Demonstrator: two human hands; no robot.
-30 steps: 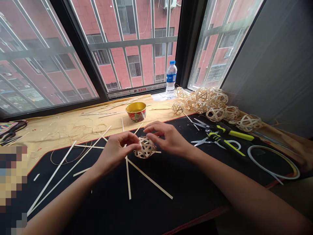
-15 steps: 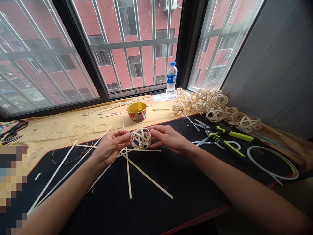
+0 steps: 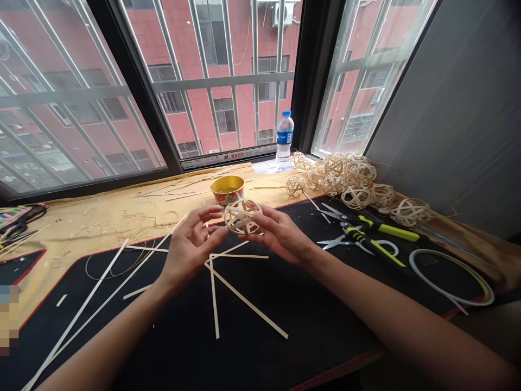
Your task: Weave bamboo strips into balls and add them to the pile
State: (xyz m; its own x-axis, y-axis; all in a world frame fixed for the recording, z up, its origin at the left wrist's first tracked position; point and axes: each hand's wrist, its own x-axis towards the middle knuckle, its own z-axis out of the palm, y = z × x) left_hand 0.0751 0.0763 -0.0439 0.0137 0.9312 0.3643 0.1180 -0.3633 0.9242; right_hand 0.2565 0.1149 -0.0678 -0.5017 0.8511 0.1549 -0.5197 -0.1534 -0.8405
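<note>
Two hands (image 3: 189,252), one held woven ball (image 3: 241,216), one bottle (image 3: 285,141)

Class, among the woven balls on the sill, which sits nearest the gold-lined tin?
The lone ball at the heap's left end, set slightly apart from the cluster of other balls.

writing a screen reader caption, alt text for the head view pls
The left hand and right hand hold an open-weave ball of pale strips above a black mat strewn with loose strips. More woven balls lie piled by the window, near scissors.
</note>
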